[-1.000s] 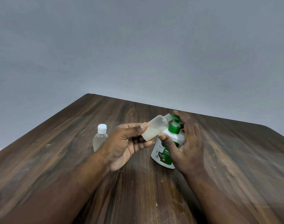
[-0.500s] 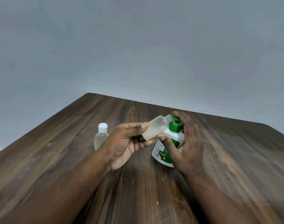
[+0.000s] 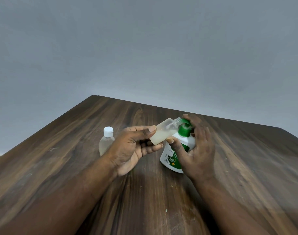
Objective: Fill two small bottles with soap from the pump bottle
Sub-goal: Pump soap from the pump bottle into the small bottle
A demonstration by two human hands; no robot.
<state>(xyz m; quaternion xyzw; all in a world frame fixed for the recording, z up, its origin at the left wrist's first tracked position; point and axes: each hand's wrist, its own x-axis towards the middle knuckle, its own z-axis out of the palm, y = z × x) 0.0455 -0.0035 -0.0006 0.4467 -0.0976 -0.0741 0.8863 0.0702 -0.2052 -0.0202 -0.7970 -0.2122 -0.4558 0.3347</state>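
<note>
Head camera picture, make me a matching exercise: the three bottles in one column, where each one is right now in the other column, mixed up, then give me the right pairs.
Things
1. small clear plastic bottle with a white cap
2. small uncapped translucent plastic bottle
3. white plastic pump bottle with a green pump top

Places
A. stands on the dark wooden table, held by the right hand
B. held tilted in the left hand, mouth at the pump spout
C. stands upright on the table, untouched, to the left of both hands

Pairs: 1-C, 2-B, 3-A
</note>
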